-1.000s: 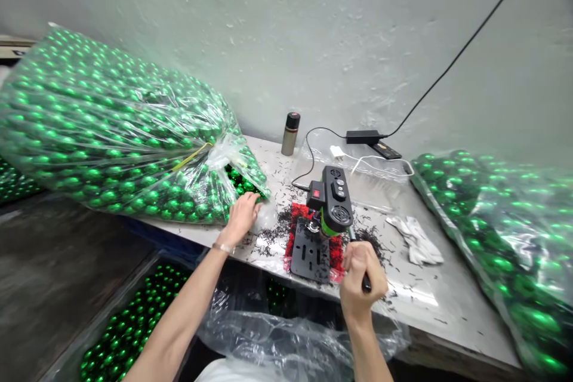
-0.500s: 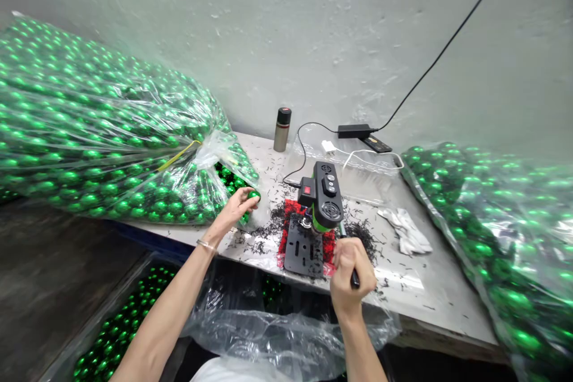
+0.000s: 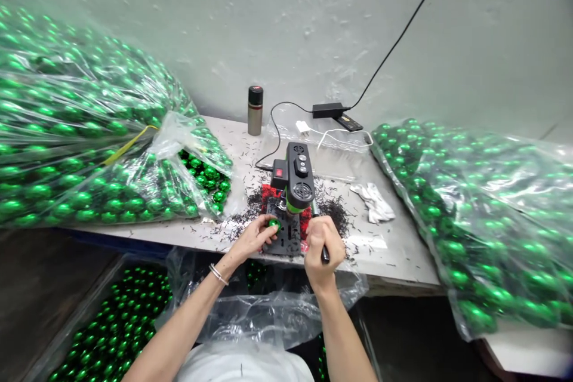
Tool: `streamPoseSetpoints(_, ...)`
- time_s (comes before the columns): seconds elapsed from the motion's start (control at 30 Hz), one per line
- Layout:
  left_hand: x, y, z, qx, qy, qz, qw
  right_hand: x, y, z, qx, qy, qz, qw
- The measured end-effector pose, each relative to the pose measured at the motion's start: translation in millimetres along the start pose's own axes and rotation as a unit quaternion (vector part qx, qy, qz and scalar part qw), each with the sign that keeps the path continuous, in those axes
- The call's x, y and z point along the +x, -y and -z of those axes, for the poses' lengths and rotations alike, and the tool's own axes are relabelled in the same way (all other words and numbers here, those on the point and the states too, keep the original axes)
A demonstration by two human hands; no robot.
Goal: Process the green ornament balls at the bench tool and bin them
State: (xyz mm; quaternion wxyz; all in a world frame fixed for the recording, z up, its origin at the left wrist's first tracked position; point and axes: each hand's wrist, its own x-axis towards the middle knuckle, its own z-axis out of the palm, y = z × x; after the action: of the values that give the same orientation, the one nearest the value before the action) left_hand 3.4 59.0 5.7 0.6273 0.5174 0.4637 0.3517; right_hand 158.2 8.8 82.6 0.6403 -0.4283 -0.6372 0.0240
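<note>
My left hand [image 3: 256, 235] pinches a shiny green ball [image 3: 274, 225] between thumb and fingers. It holds the ball over the slotted black base plate [image 3: 283, 242] of a small bench press, just left of the press head [image 3: 299, 182]. Around the black lever handle [image 3: 325, 255] on the press's right side, my right hand [image 3: 323, 246] is closed in a fist. Black shavings [image 3: 333, 215] and a red sheet [image 3: 270, 192] lie about the base. The underside of the press head is partly hidden from above.
A big clear bag of green balls [image 3: 89, 149] lies open-mouthed at left; another bag [image 3: 470, 215] lies at right. Behind stand a flask [image 3: 255, 112], a power adapter [image 3: 329, 110] and a white cable [image 3: 342, 131]. A white glove [image 3: 373, 203] lies right. More balls [image 3: 116, 310] fill a container below.
My left hand has carried the green ball rightward from the left bag's mouth to the press plate. My right hand stays on the lever. The camera view has shifted right.
</note>
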Motion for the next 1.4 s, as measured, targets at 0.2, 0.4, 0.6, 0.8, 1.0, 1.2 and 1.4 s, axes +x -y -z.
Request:
streamPoseSetpoints(0.2, 8, 3, 1.5, 0.216, 0.005, -0.109, 0.97, -2, -2, -1, -0.007, -0.008, 0.011, 1.0)
streamPoseSetpoints(0.4, 15, -3, -5.0, 0.343, -0.007, -0.164, 0.925, -3, -2, 0, -0.015, 0.001, 0.016, 1.0)
streamPoseSetpoints(0.6, 20, -6, -10.9, 0.401, 0.003, -0.147, 0.904, -3, -2, 0, -0.01, -0.002, 0.014, 1.0)
streamPoseSetpoints(0.8, 18, 3, -12.7, 0.378, -0.03, -0.157, 0.912, -11, -7, 0, -0.008, 0.003, 0.015, 1.0)
streamPoseSetpoints(1.0, 18, 6, -14.2, 0.395, -0.037, -0.164, 0.903, -35, -33, -7, -0.015, -0.011, 0.072, 0.997)
streamPoseSetpoints(1.2, 17, 7, -14.7, 0.415, -0.044, -0.171, 0.893, -55, -53, -17, -0.023, -0.061, 0.083, 0.994)
streamPoseSetpoints(1.4, 16, 8, -14.3, 0.423, -0.049, -0.187, 0.886, -58, -59, -16, -0.029, -0.027, 0.103, 0.994)
